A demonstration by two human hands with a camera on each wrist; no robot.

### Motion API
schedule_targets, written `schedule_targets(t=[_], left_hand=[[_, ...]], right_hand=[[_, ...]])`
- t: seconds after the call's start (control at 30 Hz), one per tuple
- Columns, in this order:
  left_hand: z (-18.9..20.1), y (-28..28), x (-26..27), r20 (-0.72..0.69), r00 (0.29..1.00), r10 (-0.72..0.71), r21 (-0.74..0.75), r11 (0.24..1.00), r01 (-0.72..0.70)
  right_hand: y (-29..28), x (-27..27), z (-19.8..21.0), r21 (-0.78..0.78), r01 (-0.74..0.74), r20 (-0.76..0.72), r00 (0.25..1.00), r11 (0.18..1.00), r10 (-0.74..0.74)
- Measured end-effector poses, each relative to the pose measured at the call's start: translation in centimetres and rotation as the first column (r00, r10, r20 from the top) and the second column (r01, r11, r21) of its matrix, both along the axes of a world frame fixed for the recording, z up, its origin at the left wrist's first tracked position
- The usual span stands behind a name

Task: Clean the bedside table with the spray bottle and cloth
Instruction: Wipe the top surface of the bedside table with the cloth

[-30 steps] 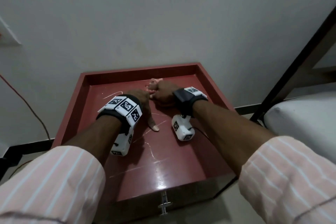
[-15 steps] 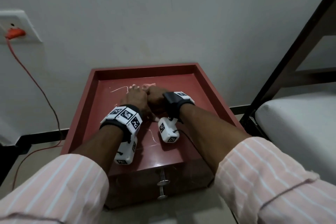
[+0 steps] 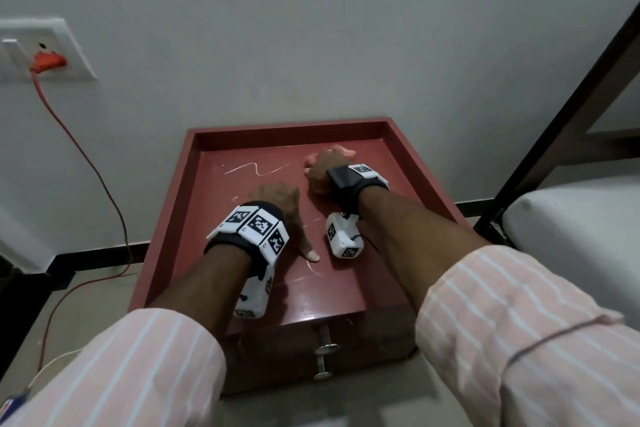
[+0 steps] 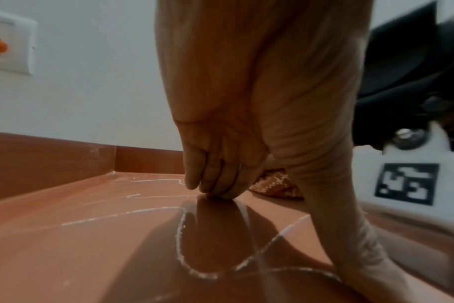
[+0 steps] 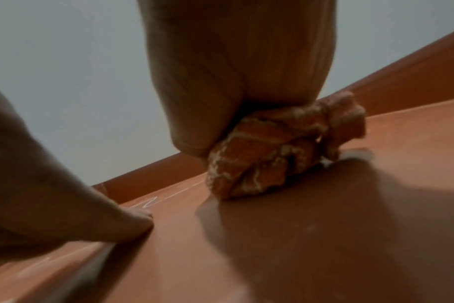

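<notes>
The right hand [image 3: 323, 172] has its grip clenched round a bunched orange cloth [image 5: 285, 155], pressing the wad down onto the red table [image 3: 349, 295] toward the back right of the top, near the raised rim. A bit of the cloth pokes out past the knuckles on the wall side. The left hand [image 3: 282, 199] holds nothing: its fingers [image 4: 210, 176] are curled under with the tips touching the surface, the thumb stretched out flat toward the front, as if steadying. The two hands sit near each other, the left one closer to the drawer edge.

Thin whitish squiggles [image 3: 254, 168] lie across the top, one at the back left of the cloth, others looping round the left hand. That reads to me as the wiping step, partway through: liquid down, some lines not yet reached. No spray bottle is in sight from here.

The next move, I would guess, calls for dragging the cloth leftward over the back squiggle, then forward, with the left hand lifted clear so the lines under it can be wiped.

Beyond the table are a wall socket [image 3: 45, 48] with an orange plug and a mattress [image 3: 581, 229] to the right.
</notes>
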State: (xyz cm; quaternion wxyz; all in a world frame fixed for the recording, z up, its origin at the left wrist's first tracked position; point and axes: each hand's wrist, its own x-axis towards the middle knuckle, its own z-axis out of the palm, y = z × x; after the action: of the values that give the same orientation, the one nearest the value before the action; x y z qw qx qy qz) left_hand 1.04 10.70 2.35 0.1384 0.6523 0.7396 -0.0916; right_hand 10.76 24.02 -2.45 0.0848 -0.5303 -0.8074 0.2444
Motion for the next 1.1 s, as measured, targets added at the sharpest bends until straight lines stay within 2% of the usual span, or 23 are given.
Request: schedule_targets(t=[0.1, 0.2, 0.27, 0.33, 0.37, 0.43, 0.47, 0.5, 0.57, 0.67, 0.73, 0.8, 0.87, 0.93, 1.0, 1.03, 1.07, 1.1], left_hand=[[-0.3, 0.1, -0.3, 0.025, 1.000, 0.006, 0.012, 1.000, -0.007], [-0.6, -0.3, -0.6, 0.055, 0.998, 0.022, 0.037, 0.999, -0.024], [-0.7, -0.6, -0.8, 0.066, 0.997, 0.039, 0.041, 0.998, -0.041], [-1.0, -1.1, -1.0, 0.070, 0.996, 0.062, 0.030, 0.997, -0.064], [-1.1, -1.2, -1.1, 0.078, 0.994, 0.071, 0.030, 0.997, -0.074], [-1.3, -1.5, -1.2, 0.092, 0.993, 0.079, 0.035, 0.996, -0.083], [-1.3, -1.4, -1.2, 0.090, 0.993, 0.081, 0.039, 0.996, -0.085], [-1.1, -1.3, -1.2, 0.085, 0.993, 0.078, 0.040, 0.996, -0.081], [-0.7, -1.2, -0.9, 0.075, 0.995, 0.073, 0.033, 0.997, -0.076], [-0.2, -1.6, -0.6, 0.088, 0.994, 0.065, 0.022, 0.998, -0.067], [0.0, -2.1, -0.4, 0.113, 0.991, 0.077, 0.029, 0.996, -0.080], [0.0, -2.8, -0.4, 0.118, 0.991, 0.071, 0.059, 0.995, -0.078], [-0.3, -4.0, -0.2, 0.111, 0.992, 0.054, 0.082, 0.995, -0.063], [-0.6, -5.6, -0.2, 0.146, 0.988, 0.051, 0.039, 0.998, -0.058], [-0.7, -7.0, -0.3, 0.160, 0.986, 0.035, -0.014, 0.999, -0.033], [-0.7, -7.5, -0.5, 0.155, 0.987, 0.032, -0.023, 0.999, -0.029], [-0.8, -7.9, -0.5, 0.145, 0.989, 0.039, -0.025, 0.999, -0.036], [-0.9, -8.1, -0.5, 0.143, 0.988, 0.050, -0.027, 0.999, -0.046]], right_hand=[[-0.4, -1.9, 1.3, -0.067, -0.134, -0.081, 0.988, 0.989, 0.129], [-1.2, -1.1, 1.6, -0.146, -0.256, -0.161, 0.959, 0.956, 0.232], [-1.0, 0.7, 1.6, -0.179, -0.267, -0.109, 0.962, 0.947, 0.251], [-1.1, 2.2, 1.8, -0.205, -0.188, -0.099, 0.980, 0.960, 0.171], [-0.9, 2.7, 1.6, -0.113, -0.109, -0.078, 0.992, 0.988, 0.100], [-0.6, 2.8, 1.1, 0.111, 0.082, 0.096, 0.991, 0.990, -0.093], [-0.9, 2.2, 0.9, 0.184, 0.104, 0.209, 0.968, 0.977, -0.142], [-1.4, 1.6, 0.8, 0.196, 0.088, 0.262, 0.955, 0.977, -0.139], [-2.8, 0.6, 0.6, 0.199, -0.041, 0.296, 0.955, 0.979, -0.020], [-5.0, 0.0, 0.3, 0.163, -0.227, 0.257, 0.949, 0.960, 0.181], [-7.0, 1.1, 0.3, 0.125, -0.297, 0.185, 0.944, 0.947, 0.272], [-7.9, 3.0, -0.1, 0.082, -0.243, 0.109, 0.966, 0.967, 0.233], [-7.7, 5.1, -1.0, 0.075, -0.132, 0.053, 0.990, 0.988, 0.128], [-7.7, 5.3, -1.5, 0.162, 0.070, 0.127, 0.988, 0.984, -0.091], [-8.6, 3.4, -1.4, 0.142, 0.340, 0.301, 0.880, 0.930, -0.368], [-9.4, 2.2, -1.1, 0.097, 0.385, 0.369, 0.843, 0.918, -0.392], [-9.9, 1.1, -1.1, 0.086, 0.348, 0.394, 0.849, 0.933, -0.353], [-10.5, 0.3, -1.1, 0.107, 0.228, 0.376, 0.892, 0.968, -0.252]])
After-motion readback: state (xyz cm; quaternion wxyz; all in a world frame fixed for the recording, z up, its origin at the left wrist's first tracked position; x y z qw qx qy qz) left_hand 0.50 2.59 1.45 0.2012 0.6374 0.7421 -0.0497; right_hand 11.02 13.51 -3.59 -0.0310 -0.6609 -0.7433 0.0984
